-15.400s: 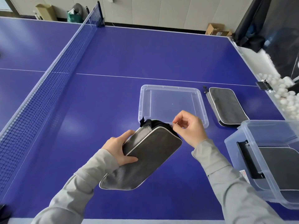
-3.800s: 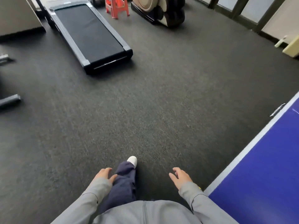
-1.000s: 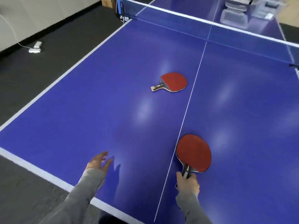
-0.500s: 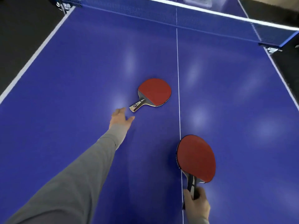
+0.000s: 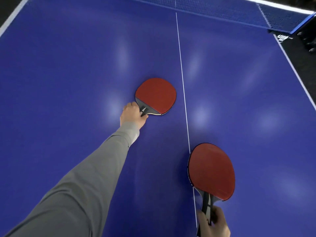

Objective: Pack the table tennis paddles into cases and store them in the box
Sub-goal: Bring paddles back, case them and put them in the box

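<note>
On the left I see my grey sleeve [image 5: 82, 182] stretched far out over the blue table tennis table [image 5: 68, 65]. At its end my left hand [image 5: 132, 115] is curled around the handle of the far paddle [image 5: 156, 95]. This paddle lies flat on the table, red side up, just left of the white centre line [image 5: 182, 79]. Its long axis runs diagonally: the handle points near and left, toward my hand, and the blade points far and right. I judge that the left hand only needs to lift and pull back along this same line.

More to the right and much nearer to me, my right hand [image 5: 213, 223] grips the handle of the near paddle [image 5: 211, 171], whose red blade points away from me, over the centre line. At the far right corner I see the net [image 5: 266, 12] and its black clamp [image 5: 307, 38]. No case and no box are visible here, so both paddles must be carried elsewhere for packing.
</note>
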The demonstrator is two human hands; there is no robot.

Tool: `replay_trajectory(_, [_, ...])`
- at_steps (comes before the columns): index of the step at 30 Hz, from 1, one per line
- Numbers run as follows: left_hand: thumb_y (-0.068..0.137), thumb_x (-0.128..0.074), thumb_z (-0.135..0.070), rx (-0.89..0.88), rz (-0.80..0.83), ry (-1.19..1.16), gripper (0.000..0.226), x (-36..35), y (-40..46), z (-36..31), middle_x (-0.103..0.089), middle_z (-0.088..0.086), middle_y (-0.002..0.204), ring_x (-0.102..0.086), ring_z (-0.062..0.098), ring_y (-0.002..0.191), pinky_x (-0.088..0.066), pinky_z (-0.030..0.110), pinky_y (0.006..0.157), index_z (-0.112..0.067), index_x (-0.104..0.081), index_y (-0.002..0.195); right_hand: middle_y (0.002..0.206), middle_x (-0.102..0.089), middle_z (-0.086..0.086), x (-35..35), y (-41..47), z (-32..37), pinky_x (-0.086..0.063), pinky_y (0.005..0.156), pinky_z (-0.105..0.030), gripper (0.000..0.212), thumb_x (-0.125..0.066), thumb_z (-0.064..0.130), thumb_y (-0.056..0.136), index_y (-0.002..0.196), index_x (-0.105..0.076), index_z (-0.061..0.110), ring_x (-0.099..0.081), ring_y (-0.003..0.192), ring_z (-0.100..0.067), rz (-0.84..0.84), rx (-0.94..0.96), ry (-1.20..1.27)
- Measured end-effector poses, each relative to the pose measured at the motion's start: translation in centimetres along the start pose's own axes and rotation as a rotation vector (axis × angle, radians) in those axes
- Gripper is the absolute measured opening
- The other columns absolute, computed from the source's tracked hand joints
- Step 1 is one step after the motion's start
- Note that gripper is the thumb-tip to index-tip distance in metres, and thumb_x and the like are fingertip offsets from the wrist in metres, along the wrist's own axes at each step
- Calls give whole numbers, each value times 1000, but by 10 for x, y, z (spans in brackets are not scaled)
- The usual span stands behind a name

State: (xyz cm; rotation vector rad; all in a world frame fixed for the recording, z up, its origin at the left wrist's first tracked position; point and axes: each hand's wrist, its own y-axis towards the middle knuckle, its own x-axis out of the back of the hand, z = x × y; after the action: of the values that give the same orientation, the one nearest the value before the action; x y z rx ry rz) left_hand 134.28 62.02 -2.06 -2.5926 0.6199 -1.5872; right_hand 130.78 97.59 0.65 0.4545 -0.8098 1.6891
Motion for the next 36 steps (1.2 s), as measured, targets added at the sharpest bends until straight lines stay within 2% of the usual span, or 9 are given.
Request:
replay_trajectory(3, [78,-69,-33,89,57,-150,40,3,-12,-7,-60,10,103,-58,31,96,-47,36,71,-5,-57,103,58,-63,5,8,-1,1,-40,56,-10,19,-76,13,62,75,-63,12,-57,57,-4,9,-4,-36])
replay_trajectory(5, [78,-69,-30,150,126,-382,27,9,-26,-9,-60,6,84,-61,24,71,-47,29,57,-9,-56,89,64,-64,-8,16,-3,2,-38,67,-25,19,-76,2,68,82,-65,6,-56,64,-22,39,-37,-70])
replay_trajectory(9, [79,-70,-23,276,172,-714,19,18,-82,-1,-54,3,58,-49,12,38,-41,21,40,-10,-57,75,64,-60,0,35,-9,3,-36,70,-29,15,-71,7,75,84,-60,9,-52,63,-20,147,-45,-76])
replay_trajectory(13, [81,-69,-21,438,104,-850,23,5,-184,21,-52,3,57,-43,11,33,-36,20,38,-10,-54,94,63,-57,1,54,-22,-4,-35,58,-29,13,-66,16,79,85,-56,10,-50,60,-12,261,-18,-57])
replay_trajectory(19, [84,-68,-18,600,10,-884,21,-19,-355,55,-52,4,64,-42,15,42,-35,17,34,-16,-50,95,60,-54,1,78,-46,-41,-38,54,-25,11,-63,11,80,87,-56,8,-51,57,-19,384,21,-119])
replay_trajectory(24, [78,-74,-22,690,-46,-862,25,-51,-449,75,-56,1,64,-47,20,49,-46,33,54,-24,-49,82,65,-56,3,101,-69,-82,-40,60,-26,13,-64,14,80,89,-54,14,-51,61,-14,487,64,-186])
replay_trajectory(29, [74,-77,-29,724,-44,-804,35,-70,-484,78,-63,-3,79,-57,25,64,-53,38,70,-22,-49,94,63,-56,7,111,-92,-111,-38,70,-28,16,-68,17,80,86,-54,14,-51,62,-13,526,132,-193])
replay_trajectory(34, [82,-69,-3,689,42,-1004,29,-68,-488,90,-62,9,80,-58,14,43,-52,26,47,-4,-51,105,63,-56,9,107,-114,-114,-44,70,-30,20,-69,17,79,81,-50,20,-52,63,-14,561,209,-165])
replay_trajectory(36, [84,-58,12,679,100,-1142,27,-64,-491,98,-61,14,82,-62,10,44,-54,25,48,0,-51,107,63,-57,9,101,-122,-110,-46,69,-30,21,-70,18,78,79,-49,23,-55,63,-15,577,240,-152])
